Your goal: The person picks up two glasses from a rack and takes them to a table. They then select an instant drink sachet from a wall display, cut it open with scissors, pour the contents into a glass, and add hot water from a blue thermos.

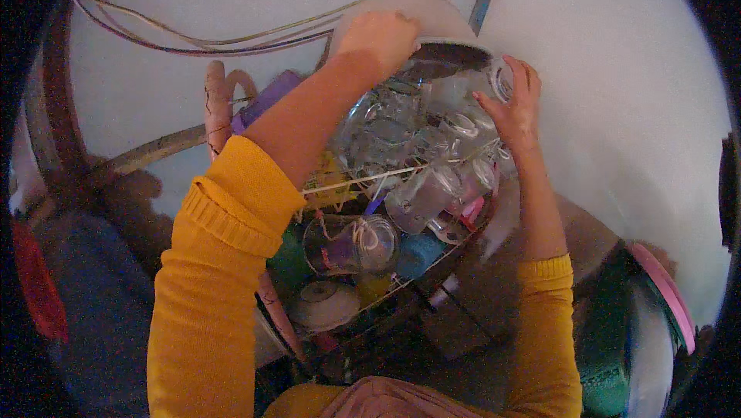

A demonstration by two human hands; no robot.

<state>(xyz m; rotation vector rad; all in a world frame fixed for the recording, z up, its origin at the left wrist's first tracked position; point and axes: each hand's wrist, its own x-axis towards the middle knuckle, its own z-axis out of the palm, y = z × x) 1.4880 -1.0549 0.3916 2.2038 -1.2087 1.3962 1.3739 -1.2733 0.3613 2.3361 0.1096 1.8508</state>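
My left hand [385,39] is closed on the rim of a large pale bowl [431,13] that stands tilted against the wall at the back; its dark inner side faces a heap of clear glassware [393,128]. At the right of the heap, my right hand [515,99] has its thumb and fingers spread around the round rim of a clear glass [501,82]; whether they touch it, I cannot tell. More clear glasses [443,186] lie in front, behind a pale cord. Nearer to me are a clear jar [353,244] with a looped string and a pale round lid [327,305].
A purple object [269,96] and a cracked pinkish post [217,105] stand on the left. Cables [214,44] hang along the wall. A dark green container [608,314] with a pink rim [666,296] stands at the lower right. A blue item [419,253] lies among the things.
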